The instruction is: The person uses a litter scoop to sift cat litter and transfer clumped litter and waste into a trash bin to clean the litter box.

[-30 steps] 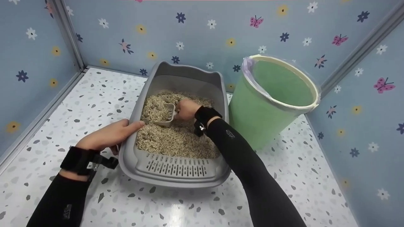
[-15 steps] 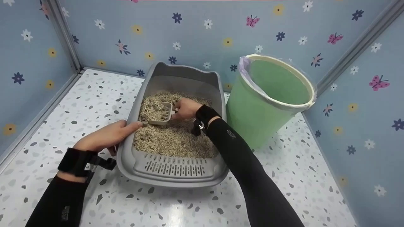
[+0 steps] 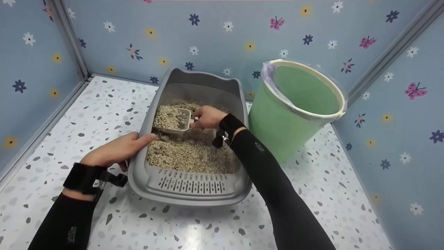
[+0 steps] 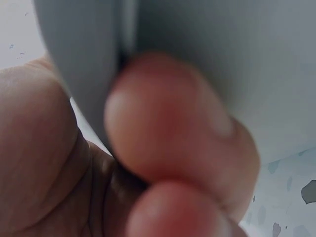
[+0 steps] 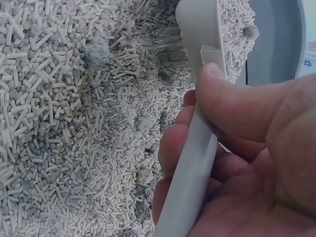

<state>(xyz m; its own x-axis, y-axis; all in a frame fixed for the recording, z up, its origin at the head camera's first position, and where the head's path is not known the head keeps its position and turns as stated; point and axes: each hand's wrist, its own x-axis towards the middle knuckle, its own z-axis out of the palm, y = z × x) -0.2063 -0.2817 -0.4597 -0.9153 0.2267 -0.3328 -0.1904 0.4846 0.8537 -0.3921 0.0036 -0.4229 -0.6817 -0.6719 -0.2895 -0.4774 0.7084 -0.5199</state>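
A grey litter box (image 3: 197, 199) holds a bed of tan pellet litter (image 3: 194, 156). My right hand (image 3: 208, 117) grips the handle of a beige litter scoop (image 3: 177, 131), thumb along its top in the right wrist view, where the pale handle (image 5: 190, 173) crosses the palm. Pellets and several greyish clumps (image 3: 182, 119) fill the scoop, which is near the box's left wall. My left hand (image 3: 119, 149) holds the box's left rim, thumb over the top. Its curled fingers (image 4: 168, 113) press under the rim in the left wrist view.
A green bin (image 3: 281, 132) with a cream rim and a thin plastic liner stands right of the box. Flowered blue wall panels (image 3: 222, 38) enclose the back and sides. The floor (image 3: 104, 107) is white with grey speckles.
The scoop has risen a little out of the litter with its load, showing a dark hollow and a clump below it. The left hand keeps its hold on the rim.
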